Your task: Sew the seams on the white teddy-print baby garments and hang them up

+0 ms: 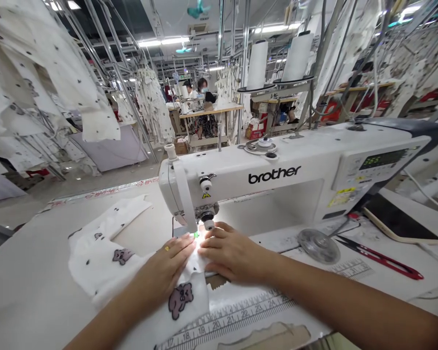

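Note:
White fabric with bear prints lies on the sewing table and runs up under the head of a white Brother sewing machine. My left hand rests on this fabric with fingers stretched flat, a yellow ring on one finger. To the right of the lit needle area, my right hand lies with extended fingers, the tips close to the needle. The needle and the presser foot are mostly hidden by glare and my fingers. A small green spot shows by my left fingertips.
Red-handled thread snips, a clear round dish and a phone lie on the right. A printed ruler runs along the front. Thread cones stand behind the machine. Co-workers sit farther back among hanging printed garments.

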### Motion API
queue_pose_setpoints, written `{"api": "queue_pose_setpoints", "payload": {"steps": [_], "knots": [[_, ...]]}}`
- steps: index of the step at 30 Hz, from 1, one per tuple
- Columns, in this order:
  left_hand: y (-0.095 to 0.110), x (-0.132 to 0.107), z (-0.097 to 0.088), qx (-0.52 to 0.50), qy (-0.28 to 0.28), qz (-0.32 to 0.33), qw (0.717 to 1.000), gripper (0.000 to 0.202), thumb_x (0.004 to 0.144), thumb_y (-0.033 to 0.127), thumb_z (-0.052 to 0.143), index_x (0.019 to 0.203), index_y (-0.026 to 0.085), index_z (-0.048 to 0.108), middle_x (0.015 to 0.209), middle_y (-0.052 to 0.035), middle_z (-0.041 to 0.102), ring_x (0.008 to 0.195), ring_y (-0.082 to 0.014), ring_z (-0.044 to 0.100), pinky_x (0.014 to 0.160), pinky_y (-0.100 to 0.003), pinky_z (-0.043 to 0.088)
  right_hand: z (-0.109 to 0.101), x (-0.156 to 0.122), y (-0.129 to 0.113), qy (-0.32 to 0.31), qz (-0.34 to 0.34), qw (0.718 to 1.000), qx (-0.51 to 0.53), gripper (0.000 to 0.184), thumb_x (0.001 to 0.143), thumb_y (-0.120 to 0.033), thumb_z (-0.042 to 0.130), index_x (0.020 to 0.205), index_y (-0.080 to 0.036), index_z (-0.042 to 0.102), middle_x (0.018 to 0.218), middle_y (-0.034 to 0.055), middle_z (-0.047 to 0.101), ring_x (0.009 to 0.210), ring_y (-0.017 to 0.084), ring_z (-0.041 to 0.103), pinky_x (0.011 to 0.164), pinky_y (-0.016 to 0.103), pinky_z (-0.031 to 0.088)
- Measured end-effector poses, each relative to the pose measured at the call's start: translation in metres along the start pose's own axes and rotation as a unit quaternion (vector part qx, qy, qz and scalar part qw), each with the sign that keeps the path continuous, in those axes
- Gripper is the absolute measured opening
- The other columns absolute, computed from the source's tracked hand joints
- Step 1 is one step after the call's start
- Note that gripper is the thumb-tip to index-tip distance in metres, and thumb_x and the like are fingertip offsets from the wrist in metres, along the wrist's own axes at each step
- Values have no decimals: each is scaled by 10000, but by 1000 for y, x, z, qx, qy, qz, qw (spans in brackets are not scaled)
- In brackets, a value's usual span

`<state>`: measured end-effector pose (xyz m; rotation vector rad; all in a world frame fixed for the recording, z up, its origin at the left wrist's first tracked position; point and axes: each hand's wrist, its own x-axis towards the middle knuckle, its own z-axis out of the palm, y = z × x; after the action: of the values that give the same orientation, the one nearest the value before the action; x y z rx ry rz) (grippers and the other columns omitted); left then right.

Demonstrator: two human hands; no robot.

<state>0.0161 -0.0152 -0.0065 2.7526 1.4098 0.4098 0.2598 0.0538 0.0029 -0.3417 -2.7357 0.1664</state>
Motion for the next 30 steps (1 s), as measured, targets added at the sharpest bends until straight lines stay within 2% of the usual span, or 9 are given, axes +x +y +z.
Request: {"api": "queue_pose_setpoints", "payload": {"steps": [9,15,19,21,26,30], "knots": [[-17,5,-10,-23,-38,18,999,493,999,165,377,1478,282,380,1464,-44,497,1359,-192,450,1123,-379,428,-4,2,-4,-17,23,1000,-2,212,973,-356,547,1080,-183,609,1123,47,669,1178,235,492,1127,454,232],[-11,5,-10,15,-8,51,999,453,982,120,396,1415,233,464,1411,-77,547,1328,-225,479,1102,-432,438,-3,1,-1,5,19,1000,-2,195,971,-338,555,1097,-204,622,1104,31,671,1120,205,511,1150,450,189],[-3,4,-11,4,8,84,996,465,936,40,403,1341,225,536,1292,-81,636,1201,-212,581,994,-394,530,-2,0,-1,10,7,1000,-11,211,960,-353,569,1098,-205,632,1055,30,656,1078,199,508,1147,443,201],[0,6,-10,7,4,76,997,504,902,-7,388,1325,216,550,1269,-86,649,1167,-211,607,958,-379,555,0,1,-1,7,19,1000,-22,216,959,-372,567,1079,-207,640,1041,36,648,1074,208,502,1148,450,200],[0,16,-1,33,13,31,999,524,871,-33,402,1303,210,573,1277,-95,644,1208,-251,592,993,-428,539,6,2,4,25,70,996,-51,270,957,-426,560,1104,-211,631,1128,65,625,1149,246,445,1144,467,206],[0,13,1,22,22,6,999,516,897,-4,402,1320,249,558,1321,-68,617,1221,-239,582,1000,-425,537,6,-1,6,41,48,997,-33,262,971,-410,537,1129,-222,628,1109,52,626,1145,230,447,1157,455,180]]}}
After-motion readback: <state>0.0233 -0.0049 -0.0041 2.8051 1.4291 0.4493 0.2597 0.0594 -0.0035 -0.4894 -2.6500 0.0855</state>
